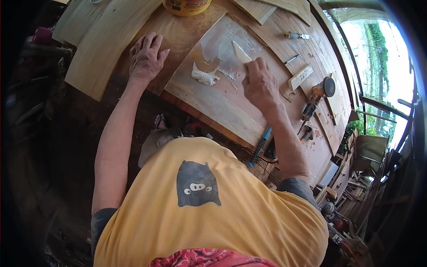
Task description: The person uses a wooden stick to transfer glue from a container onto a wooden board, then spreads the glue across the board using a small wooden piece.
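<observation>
My right hand [261, 84] is closed around a pale, flat strip with a pointed end [240, 52], its tip resting over a whitish smeared patch on a flat panel [195, 90]. Beside the smear lies a crumpled white lump [204, 74], perhaps a rag or some paste; I cannot tell which. My left hand [147, 58] lies on the brown wooden surface left of the panel, palm down, fingers a little apart, holding nothing. Ahead of it, at the top edge, stands a yellow tub with a red label [187, 6], only partly in view.
Right of the panel lie a chisel [296, 35], a slim metal tool [292, 58], a wood block [301, 76], an angle grinder [318, 95] and a hammer [307, 133]. A blue-handled tool [260, 147] sits at the near edge. Thin boards [102, 40] overhang at left.
</observation>
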The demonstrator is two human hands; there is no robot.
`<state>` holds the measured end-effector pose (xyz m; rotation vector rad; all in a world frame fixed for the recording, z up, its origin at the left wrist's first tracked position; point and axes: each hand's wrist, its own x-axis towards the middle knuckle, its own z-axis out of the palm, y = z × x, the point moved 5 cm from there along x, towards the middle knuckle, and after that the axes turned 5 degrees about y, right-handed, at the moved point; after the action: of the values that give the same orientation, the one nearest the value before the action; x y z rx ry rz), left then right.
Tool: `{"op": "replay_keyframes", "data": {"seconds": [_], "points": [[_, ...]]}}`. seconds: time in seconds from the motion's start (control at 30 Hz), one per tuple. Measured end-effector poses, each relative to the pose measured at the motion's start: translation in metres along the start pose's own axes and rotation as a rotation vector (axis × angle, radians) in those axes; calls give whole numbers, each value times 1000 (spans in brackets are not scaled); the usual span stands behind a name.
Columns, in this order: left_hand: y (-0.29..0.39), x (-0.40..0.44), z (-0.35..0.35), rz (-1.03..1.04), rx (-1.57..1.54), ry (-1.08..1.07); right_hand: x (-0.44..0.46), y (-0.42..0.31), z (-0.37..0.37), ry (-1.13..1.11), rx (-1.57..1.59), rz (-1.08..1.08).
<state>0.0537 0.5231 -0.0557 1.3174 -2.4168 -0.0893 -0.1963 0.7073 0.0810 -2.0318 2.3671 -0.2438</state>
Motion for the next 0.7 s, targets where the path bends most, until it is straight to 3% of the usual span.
{"op": "replay_keyframes", "data": {"seconds": [0.03, 0.27, 0.47, 0.57, 0.7], "points": [[-1, 0, 1, 4, 4, 3, 11, 19, -4, 71, -20, 8], [-1, -1, 3, 11, 21, 21, 81, 110, 20, -73, -89, 139], [0, -1, 0, 10, -5, 21, 92, 81, 40, -144, 23, -18], [-2, -2, 0, 6, -30, 38, 75, 56, 13, -231, 130, -85], [-4, -3, 1, -2, -38, 42, 104, 101, 19, 4, 138, -115]]}}
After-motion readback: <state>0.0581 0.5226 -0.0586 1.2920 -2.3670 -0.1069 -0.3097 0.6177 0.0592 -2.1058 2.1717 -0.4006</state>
